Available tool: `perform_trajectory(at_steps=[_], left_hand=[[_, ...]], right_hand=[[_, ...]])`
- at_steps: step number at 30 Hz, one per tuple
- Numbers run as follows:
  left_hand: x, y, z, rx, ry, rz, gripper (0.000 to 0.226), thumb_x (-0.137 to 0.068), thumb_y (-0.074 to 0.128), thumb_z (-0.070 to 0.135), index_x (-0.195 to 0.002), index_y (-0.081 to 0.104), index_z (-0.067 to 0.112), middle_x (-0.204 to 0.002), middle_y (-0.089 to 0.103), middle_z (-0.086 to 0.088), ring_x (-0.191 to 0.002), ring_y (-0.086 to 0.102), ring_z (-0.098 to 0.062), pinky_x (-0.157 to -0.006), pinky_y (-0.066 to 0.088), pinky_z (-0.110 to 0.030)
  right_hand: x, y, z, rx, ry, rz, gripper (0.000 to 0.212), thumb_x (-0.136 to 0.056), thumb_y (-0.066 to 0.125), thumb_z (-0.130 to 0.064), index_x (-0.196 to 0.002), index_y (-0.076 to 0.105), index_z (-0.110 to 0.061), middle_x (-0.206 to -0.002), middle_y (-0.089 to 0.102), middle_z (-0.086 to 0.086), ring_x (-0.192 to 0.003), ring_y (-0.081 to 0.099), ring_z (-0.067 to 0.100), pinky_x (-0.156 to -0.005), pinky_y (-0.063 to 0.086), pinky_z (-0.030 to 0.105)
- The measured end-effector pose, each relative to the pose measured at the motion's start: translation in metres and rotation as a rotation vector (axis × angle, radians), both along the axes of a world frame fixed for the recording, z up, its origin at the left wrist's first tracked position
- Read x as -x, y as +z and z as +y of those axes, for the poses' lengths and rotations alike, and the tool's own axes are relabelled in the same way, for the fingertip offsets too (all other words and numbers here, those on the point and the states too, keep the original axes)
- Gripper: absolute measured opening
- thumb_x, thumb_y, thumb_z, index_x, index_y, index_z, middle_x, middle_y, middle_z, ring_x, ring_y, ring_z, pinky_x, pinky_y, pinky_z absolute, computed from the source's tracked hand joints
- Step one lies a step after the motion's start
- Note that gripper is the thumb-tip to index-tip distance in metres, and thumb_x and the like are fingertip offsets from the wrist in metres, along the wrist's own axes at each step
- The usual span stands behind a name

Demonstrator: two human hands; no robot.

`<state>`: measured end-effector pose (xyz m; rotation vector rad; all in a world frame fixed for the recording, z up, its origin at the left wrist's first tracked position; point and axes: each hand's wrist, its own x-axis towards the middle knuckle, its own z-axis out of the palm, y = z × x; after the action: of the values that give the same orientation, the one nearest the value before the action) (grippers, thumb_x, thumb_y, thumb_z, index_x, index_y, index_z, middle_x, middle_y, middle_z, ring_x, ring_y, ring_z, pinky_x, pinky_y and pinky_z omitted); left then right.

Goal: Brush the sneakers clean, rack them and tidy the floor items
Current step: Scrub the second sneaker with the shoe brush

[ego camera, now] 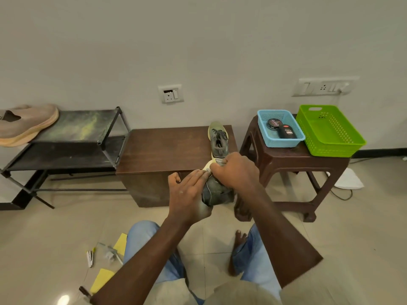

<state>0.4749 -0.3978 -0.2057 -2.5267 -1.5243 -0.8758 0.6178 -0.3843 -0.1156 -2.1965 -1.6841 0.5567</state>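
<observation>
So the grey-green sneaker (218,193) is up in the air right in the middle of the view, held in front of the person's knees with its pale sole end pointing up. The left hand (189,191) lies flat along its 9 o'clock side, fingers straight and pressed to the shoe, thumb sticking out on its own. The right hand (235,170) comes in from 3 o'clock with fingers curled tight on the pale sole end. Can't tell if there's something small tucked in that fist too.

Its mate, the second sneaker (218,137), sits just past the hands at 12 o'clock, on the far right end of a wooden bench (163,148), toe toward the wall. Over at 10 o'clock there's a black metal rack (92,126) with a beige sneaker (26,124) on its top shelf.

At 2 o'clock is a brown plastic stool (293,164) carrying a blue basket (263,126) and a green basket (330,133) side by side, touching. The blue one holds a round polish tin (273,124) and a black bottle (287,131).

Down at 7 o'clock on the tiles: two yellow cloths (120,243), a small white clip-looking thing (89,258) and some clear plastic bits (109,253), too blurry to name properly.
</observation>
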Motion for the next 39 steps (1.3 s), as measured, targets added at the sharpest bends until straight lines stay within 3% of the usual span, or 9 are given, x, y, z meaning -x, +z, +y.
perform_trajectory(at_steps=[6, 15, 18, 21, 24, 28, 32, 36, 39], left_hand=[[0.008, -0.003, 0.003, 0.012, 0.031, -0.01, 0.055, -0.06, 0.084, 0.038, -0.109, 0.074, 0.015, -0.118, 0.073, 0.001, -0.113, 0.066, -0.015, -0.084, 0.027, -0.036], [-0.005, 0.0, 0.006, 0.079, 0.023, 0.003, 0.065, -0.047, 0.084, 0.037, -0.107, 0.074, 0.015, -0.112, 0.074, 0.001, -0.106, 0.069, -0.017, -0.083, 0.025, -0.035], [-0.004, 0.001, 0.009, 0.055, 0.06, -0.01, 0.041, -0.068, 0.065, 0.047, -0.1, 0.074, 0.024, -0.105, 0.074, 0.007, -0.097, 0.068, -0.012, -0.083, 0.028, -0.037], [-0.005, 0.005, 0.006, 0.017, 0.084, -0.048, 0.04, -0.081, 0.048, 0.049, -0.1, 0.074, 0.026, -0.1, 0.075, 0.007, -0.093, 0.069, -0.013, -0.081, 0.028, -0.035], [-0.007, 0.001, 0.004, 0.073, 0.071, 0.005, 0.042, -0.071, 0.062, 0.051, -0.1, 0.074, 0.024, -0.102, 0.075, 0.008, -0.094, 0.07, -0.013, -0.077, 0.017, -0.03], [-0.012, -0.008, 0.006, 0.185, 0.076, 0.054, 0.058, -0.043, 0.086, 0.037, -0.098, 0.073, 0.024, -0.101, 0.074, 0.008, -0.093, 0.069, -0.016, -0.084, 0.023, -0.034], [-0.008, -0.004, 0.01, 0.08, 0.1, 0.043, 0.032, -0.069, 0.068, 0.049, -0.095, 0.071, 0.029, -0.098, 0.074, 0.009, -0.092, 0.068, -0.014, -0.081, 0.034, -0.039], [-0.007, -0.001, 0.003, 0.006, 0.104, -0.039, 0.038, -0.083, 0.049, 0.049, -0.099, 0.074, 0.026, -0.098, 0.074, 0.008, -0.089, 0.068, -0.012, -0.075, 0.019, -0.032], [-0.009, 0.0, 0.003, 0.025, 0.073, -0.03, 0.041, -0.071, 0.063, 0.049, -0.098, 0.075, 0.02, -0.1, 0.075, 0.006, -0.093, 0.069, -0.014, -0.076, 0.012, -0.028]], right_hand=[[0.009, 0.007, -0.066, -0.119, 0.146, -0.033, 0.045, -0.08, 0.055, -0.056, -0.113, 0.064, -0.027, -0.1, 0.068, -0.006, -0.079, 0.053, 0.012, -0.067, 0.04, 0.023], [0.006, -0.006, -0.004, -0.021, 0.037, -0.086, 0.049, -0.082, 0.05, -0.059, -0.107, 0.064, -0.019, -0.096, 0.067, 0.002, -0.084, 0.061, 0.022, -0.069, 0.046, 0.03], [0.021, -0.004, -0.052, -0.153, 0.104, -0.141, 0.043, -0.086, 0.049, -0.055, -0.112, 0.058, -0.023, -0.096, 0.063, -0.002, -0.088, 0.06, 0.02, -0.073, 0.041, 0.029], [0.027, -0.007, -0.088, -0.189, 0.173, -0.166, 0.053, -0.089, 0.044, -0.057, -0.134, 0.043, -0.028, -0.118, 0.063, -0.003, -0.102, 0.061, 0.02, -0.082, 0.044, 0.029], [0.015, -0.011, -0.064, -0.158, 0.131, -0.144, 0.052, -0.088, 0.049, -0.057, -0.132, 0.048, -0.029, -0.117, 0.065, -0.002, -0.103, 0.062, 0.022, -0.08, 0.042, 0.028], [0.01, -0.012, -0.019, -0.094, 0.064, -0.139, 0.05, -0.083, 0.056, -0.056, -0.122, 0.058, -0.025, -0.114, 0.067, 0.002, -0.103, 0.063, 0.025, -0.081, 0.046, 0.031], [0.019, -0.014, -0.055, -0.146, 0.133, -0.118, 0.049, -0.086, 0.05, -0.056, -0.124, 0.051, -0.025, -0.113, 0.065, -0.001, -0.099, 0.062, 0.021, -0.081, 0.045, 0.031], [0.015, -0.014, -0.09, -0.168, 0.221, -0.153, 0.06, -0.089, 0.046, -0.06, -0.141, 0.035, -0.031, -0.126, 0.061, -0.005, -0.107, 0.061, 0.017, -0.085, 0.044, 0.026], [0.01, -0.011, -0.064, -0.159, 0.119, -0.144, 0.056, -0.085, 0.051, -0.059, -0.133, 0.045, -0.03, -0.119, 0.064, -0.002, -0.105, 0.062, 0.022, -0.078, 0.039, 0.026]])
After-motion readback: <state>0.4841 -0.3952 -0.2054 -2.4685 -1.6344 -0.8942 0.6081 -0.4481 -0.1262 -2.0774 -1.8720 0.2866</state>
